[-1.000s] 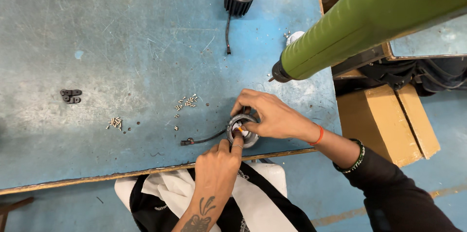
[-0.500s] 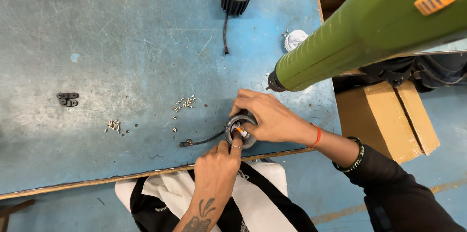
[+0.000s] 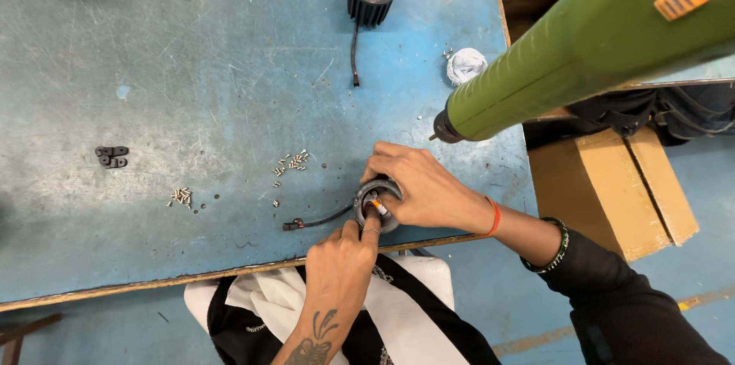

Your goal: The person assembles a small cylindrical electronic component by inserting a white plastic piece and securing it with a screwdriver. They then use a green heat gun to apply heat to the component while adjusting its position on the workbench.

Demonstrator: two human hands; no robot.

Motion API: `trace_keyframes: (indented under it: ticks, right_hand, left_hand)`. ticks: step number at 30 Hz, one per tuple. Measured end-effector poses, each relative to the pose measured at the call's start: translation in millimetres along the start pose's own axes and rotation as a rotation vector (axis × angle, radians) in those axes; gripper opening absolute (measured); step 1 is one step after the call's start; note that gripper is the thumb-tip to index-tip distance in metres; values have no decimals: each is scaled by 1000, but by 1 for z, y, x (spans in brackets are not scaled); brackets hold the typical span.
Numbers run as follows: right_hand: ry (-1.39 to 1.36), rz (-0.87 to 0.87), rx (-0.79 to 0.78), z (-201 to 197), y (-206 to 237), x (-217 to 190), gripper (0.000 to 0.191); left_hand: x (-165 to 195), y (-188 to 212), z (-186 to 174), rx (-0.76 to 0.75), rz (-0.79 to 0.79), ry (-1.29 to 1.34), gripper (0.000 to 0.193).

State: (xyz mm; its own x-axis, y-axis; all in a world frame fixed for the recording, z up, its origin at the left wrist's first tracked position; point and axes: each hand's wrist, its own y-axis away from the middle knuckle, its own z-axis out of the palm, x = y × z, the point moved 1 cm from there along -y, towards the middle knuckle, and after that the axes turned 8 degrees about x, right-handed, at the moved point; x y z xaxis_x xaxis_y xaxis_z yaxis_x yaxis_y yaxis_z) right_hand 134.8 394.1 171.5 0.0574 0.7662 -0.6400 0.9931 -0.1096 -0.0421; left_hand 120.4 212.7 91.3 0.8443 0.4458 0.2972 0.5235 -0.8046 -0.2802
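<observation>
lamp housing [image 3: 377, 204] | round, black, finned | cable [image 3: 318, 220] trailing left

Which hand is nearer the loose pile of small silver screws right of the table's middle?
Right. The right hand sits just right of the small silver screws, on the round black housing; the left hand is lower, at the table edge.

Thing: round black finned lamp housing [image 3: 377, 204], a ring with an open centre
Pose: lying flat, opening upward
Place: near the front edge of the blue table
Cable: thin black lead [image 3: 318, 221] trailing left
</observation>
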Motion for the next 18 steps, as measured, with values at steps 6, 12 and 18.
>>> trace_keyframes:
  ticks: [6, 12, 18]
  right_hand:
    - [6, -17, 15, 0, 3, 1, 25]
    - [-81, -36, -53, -12, 3, 1, 28]
    - [-30, -93, 146, -17, 33, -10, 24]
  left_hand:
    - [0, 0, 0, -7, -9, -6, 55]
    - [1, -1, -2, -15, -17, 1, 55]
    - [0, -1, -2, -30, -15, -7, 55]
